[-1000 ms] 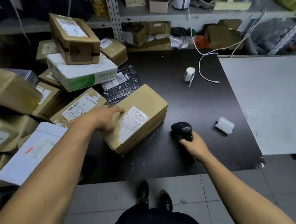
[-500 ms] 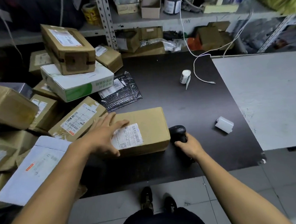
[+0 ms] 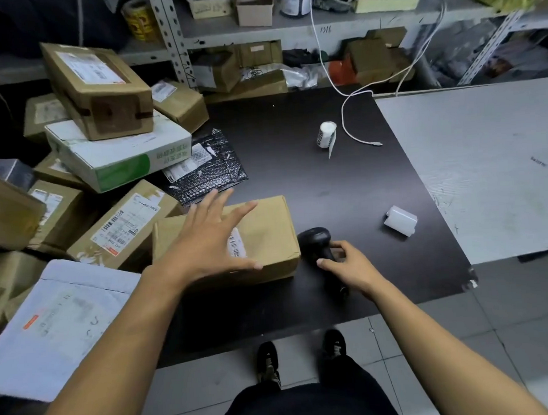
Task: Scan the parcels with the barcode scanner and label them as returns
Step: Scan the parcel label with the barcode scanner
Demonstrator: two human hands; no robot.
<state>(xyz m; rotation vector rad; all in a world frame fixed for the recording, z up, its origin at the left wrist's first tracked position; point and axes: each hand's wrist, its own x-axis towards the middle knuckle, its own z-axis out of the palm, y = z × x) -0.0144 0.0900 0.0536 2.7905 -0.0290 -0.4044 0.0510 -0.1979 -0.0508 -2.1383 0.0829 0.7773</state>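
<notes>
A brown cardboard parcel (image 3: 268, 236) with a white barcode label lies on the dark table (image 3: 312, 173), near its front edge. My left hand (image 3: 209, 240) is spread over the parcel's top with straight fingers, covering most of the label. Just right of the parcel lies the black barcode scanner (image 3: 316, 241); my right hand (image 3: 350, 266) curls round its handle. A white label roll (image 3: 326, 135) stands further back on the table.
Several stacked parcels (image 3: 98, 89) crowd the left side, with a black bubble mailer (image 3: 209, 172) and a white mailer (image 3: 58, 320). A small white device (image 3: 400, 220) sits at the right. A white cable (image 3: 351, 128) trails from the shelves. A grey board (image 3: 488, 162) adjoins on the right.
My left hand has pulled the parcel toward the front edge and turned it square, and its fingers now spread flat. The scanner has stayed under my right hand.
</notes>
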